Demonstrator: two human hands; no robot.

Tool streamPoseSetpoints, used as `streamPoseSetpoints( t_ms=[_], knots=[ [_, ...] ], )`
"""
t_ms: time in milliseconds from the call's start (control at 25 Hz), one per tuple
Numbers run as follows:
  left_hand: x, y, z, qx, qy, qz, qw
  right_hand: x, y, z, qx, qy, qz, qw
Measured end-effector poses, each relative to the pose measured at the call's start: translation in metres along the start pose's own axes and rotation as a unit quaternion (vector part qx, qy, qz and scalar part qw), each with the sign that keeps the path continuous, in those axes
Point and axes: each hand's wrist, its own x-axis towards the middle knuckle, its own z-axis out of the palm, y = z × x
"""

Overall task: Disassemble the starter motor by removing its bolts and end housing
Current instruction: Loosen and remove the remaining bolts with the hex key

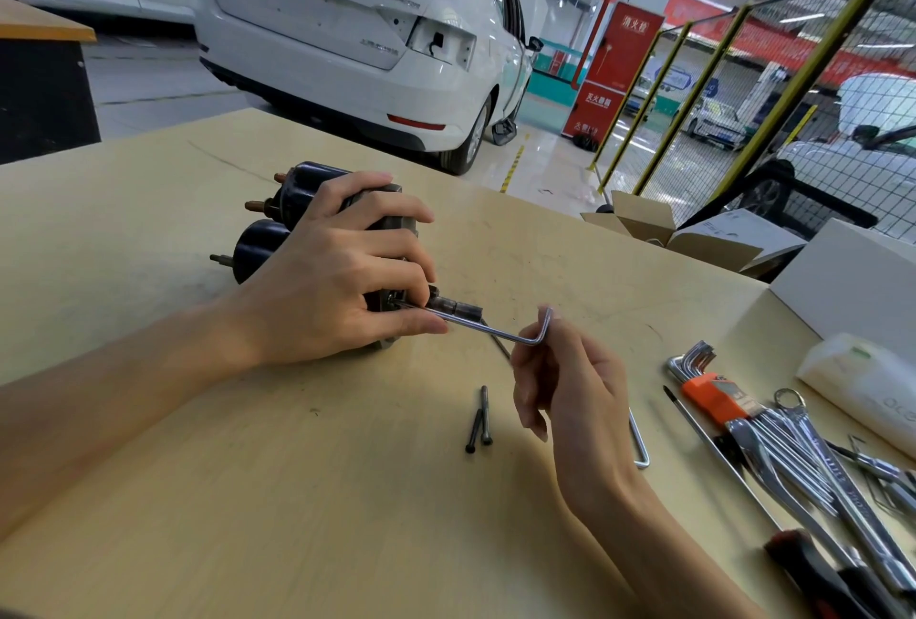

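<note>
The dark starter motor [262,241] lies on its side on the wooden table [248,494], terminals pointing left. My left hand [342,271] grips its right end, thumb and forefinger steadying the long arm of a silver hex key [500,332] where its tip enters the housing. My right hand [560,385] pinches the key's short bent end. Two removed long black bolts [480,420] lie on the table in front of the motor. The end housing is mostly hidden under my left hand.
A hex key set in an orange holder [706,393], several combination wrenches [793,460], a loose hex key [639,440] and a red-black handled tool [813,574] lie at the right. White boxes [852,286] stand at the table's far right. A white car [357,38] is parked beyond.
</note>
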Motion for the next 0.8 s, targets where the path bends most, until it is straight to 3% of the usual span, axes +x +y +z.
streamPoseSetpoints(
  t_ms=[800],
  knots=[
    [-0.0009, 0.0008, -0.0012, 0.002, -0.006, -0.003, 1.000, -0.0013, 0.0026, -0.0014, 0.003, -0.080, -0.010, 0.997]
  ],
)
